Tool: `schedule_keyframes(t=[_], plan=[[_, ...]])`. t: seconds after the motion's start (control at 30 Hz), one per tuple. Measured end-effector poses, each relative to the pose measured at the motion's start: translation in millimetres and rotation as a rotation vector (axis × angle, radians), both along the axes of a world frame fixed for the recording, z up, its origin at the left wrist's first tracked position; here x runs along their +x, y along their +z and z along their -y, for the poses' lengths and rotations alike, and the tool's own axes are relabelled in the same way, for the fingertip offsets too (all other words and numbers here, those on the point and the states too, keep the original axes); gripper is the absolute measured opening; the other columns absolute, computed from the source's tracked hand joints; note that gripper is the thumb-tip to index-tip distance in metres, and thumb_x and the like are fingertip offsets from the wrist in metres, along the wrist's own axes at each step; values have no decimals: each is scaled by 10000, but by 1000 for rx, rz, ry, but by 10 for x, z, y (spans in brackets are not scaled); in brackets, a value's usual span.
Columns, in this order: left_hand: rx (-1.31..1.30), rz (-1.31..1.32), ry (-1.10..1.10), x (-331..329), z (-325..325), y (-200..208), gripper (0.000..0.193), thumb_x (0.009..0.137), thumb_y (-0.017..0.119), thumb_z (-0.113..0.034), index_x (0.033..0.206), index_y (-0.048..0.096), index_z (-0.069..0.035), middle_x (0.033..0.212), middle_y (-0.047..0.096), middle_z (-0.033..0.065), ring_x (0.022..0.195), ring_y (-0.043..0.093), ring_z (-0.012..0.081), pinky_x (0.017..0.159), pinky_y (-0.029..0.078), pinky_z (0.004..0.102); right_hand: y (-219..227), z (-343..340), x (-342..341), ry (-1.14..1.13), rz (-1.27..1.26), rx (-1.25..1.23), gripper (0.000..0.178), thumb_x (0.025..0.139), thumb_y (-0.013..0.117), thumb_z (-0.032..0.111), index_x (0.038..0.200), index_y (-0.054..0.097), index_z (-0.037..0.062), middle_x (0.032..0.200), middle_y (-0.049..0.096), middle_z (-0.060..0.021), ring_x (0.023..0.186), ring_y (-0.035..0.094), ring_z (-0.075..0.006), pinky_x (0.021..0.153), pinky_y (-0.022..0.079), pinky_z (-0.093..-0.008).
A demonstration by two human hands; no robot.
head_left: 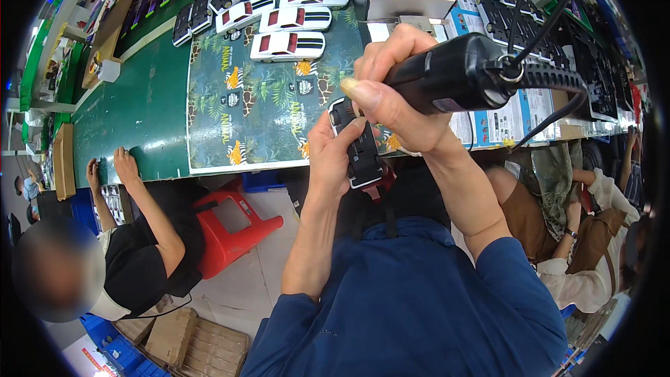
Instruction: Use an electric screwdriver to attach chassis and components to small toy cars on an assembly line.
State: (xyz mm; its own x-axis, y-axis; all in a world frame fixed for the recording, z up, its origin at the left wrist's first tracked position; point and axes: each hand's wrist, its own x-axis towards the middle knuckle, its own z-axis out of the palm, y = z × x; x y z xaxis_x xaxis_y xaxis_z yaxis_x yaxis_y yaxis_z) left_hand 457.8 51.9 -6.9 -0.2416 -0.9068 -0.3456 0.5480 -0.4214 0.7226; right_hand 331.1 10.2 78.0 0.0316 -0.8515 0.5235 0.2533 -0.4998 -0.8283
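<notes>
My left hand (326,150) grips a small black and white toy car (359,153), held underside up close to my chest. My right hand (391,84) is closed around a black corded electric screwdriver (453,73), whose body points right while its tip end is hidden behind my fingers above the car. A black cable (551,24) runs up from the tool's back end. Both sleeves are blue.
Several white toy cars (287,45) lie in rows on a printed jungle-pattern sheet (258,112) on the green table (139,112). A person in black (139,251) sits at left with hands on the table edge, beside a red stool (230,223). Another person (586,237) sits at right. Cardboard boxes (195,342) lie on the floor.
</notes>
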Motion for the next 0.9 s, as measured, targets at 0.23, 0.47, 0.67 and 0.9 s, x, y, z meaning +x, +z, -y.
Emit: schedule_keyframes(t=[0.23,0.47,0.67,0.9], plan=[[-108,-8,76,-74,-24,37,201,899,643,-14,1094,597,3,903,687,79,748,683,143,673,581,276,32,-56,-106,12,-124,-118,222,815,690,-19,826,481,54,655,550,-64,547,492,-92,527,427,-256],[-43,-66,65,-86,23,88,159,877,676,-57,1024,651,0,852,714,123,715,693,176,657,583,290,186,-119,-301,-25,-47,-155,148,832,627,-44,894,508,17,690,561,-77,576,564,-136,547,479,-282],[47,-344,76,102,44,-27,462,897,569,32,1338,471,-63,1301,575,194,1199,586,348,1001,505,566,489,130,-900,-164,71,-224,88,928,547,77,973,534,2,659,499,-64,548,516,-174,597,486,-352],[34,-260,76,42,21,-92,600,812,567,149,1337,402,-89,1283,553,191,1125,615,345,843,598,503,195,814,-809,140,309,-763,197,828,748,19,827,552,35,610,587,-61,464,547,-113,447,435,-243]])
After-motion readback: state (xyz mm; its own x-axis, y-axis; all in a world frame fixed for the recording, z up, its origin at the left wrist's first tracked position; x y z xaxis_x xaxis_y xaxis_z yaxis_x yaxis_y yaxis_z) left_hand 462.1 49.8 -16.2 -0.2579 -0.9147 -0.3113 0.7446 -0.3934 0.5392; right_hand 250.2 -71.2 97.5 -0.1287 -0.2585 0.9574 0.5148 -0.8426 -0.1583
